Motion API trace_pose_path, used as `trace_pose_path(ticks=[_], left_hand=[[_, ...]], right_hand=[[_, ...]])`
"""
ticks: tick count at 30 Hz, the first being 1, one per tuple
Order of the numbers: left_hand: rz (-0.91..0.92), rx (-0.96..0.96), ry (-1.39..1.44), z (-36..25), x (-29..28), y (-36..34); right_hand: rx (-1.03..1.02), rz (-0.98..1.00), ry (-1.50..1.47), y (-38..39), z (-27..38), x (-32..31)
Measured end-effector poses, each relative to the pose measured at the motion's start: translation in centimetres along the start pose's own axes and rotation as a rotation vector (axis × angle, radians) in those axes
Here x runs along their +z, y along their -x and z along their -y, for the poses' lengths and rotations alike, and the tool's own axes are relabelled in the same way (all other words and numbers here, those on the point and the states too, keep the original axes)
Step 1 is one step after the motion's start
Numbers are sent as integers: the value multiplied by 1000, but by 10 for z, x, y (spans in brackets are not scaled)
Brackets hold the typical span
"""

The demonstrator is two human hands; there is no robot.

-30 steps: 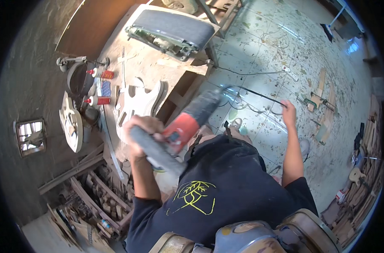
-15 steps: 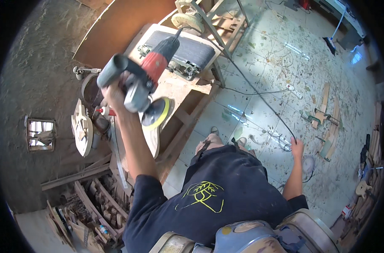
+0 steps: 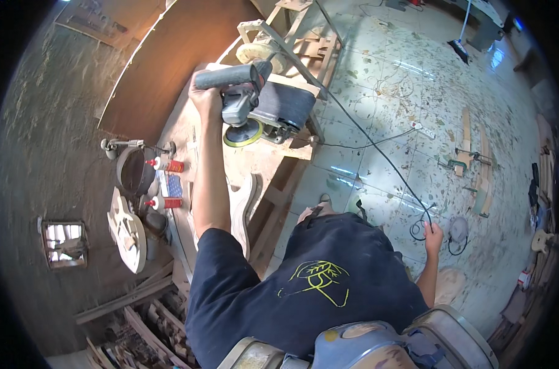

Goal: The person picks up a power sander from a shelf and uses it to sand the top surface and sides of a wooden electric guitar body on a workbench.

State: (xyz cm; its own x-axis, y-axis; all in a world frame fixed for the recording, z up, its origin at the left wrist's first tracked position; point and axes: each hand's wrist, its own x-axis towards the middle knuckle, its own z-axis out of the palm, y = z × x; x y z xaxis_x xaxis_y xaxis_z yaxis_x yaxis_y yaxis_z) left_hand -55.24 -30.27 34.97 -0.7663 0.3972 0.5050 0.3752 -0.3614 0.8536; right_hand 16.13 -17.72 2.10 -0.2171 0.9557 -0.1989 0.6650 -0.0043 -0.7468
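Note:
My left hand (image 3: 207, 101) is closed around the thick dark handle of a polisher (image 3: 237, 109), a grey-and-red power tool. It is held up in front of the belt sander (image 3: 287, 106) on the workbench (image 3: 180, 117). The tool's round, yellow-edged pad (image 3: 245, 133) hangs below its head. From the tool a black power cord (image 3: 377, 147) runs down across to my right hand (image 3: 433, 237), whose fingers are closed on it. A curved, pale wooden piece (image 3: 245, 206) lies on the bench beside my left forearm.
Two glue bottles (image 3: 167, 165) with red caps lie on the bench's left side, near a pale guitar body (image 3: 125, 234). Scrap wood (image 3: 159, 326) fills the lower left. Clamped wooden strips (image 3: 465, 144), a power strip (image 3: 423, 130) and scattered debris are on the tiled floor.
My left hand has carried the polisher farther away, up toward the belt sander, and the tool has turned. My right hand still holds the cord, now with a loop beside it. The view has shifted.

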Motion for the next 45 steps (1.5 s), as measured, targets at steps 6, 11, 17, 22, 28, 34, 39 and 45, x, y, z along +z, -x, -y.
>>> trace_pose_path(ticks=[6,11,17,22,28,34,39,45], left_hand=[[29,-80,17,48,6,-20],[118,-135,-11,80,15,-39],[334,-99,-27,90,-22,-60],[269,-132,-95,47,-65,-73],[50,-218,-76,-31,-103,-124],[212,-182,5,-118,-58,-143],[823,-266,-741,-167,-25,-150],[635,-321,67,-94,133,-6]], right_hand=[[65,-64,-86,28,35,8],[85,-141,-89,55,70,7],[43,-176,159,73,81,31],[344,-46,322,89,87,35],[516,-425,512,110,4,-50],[648,-623,37,79,-26,-180],[39,-310,-4,-5,127,-176],[-280,-40,-56,-72,207,-155]])
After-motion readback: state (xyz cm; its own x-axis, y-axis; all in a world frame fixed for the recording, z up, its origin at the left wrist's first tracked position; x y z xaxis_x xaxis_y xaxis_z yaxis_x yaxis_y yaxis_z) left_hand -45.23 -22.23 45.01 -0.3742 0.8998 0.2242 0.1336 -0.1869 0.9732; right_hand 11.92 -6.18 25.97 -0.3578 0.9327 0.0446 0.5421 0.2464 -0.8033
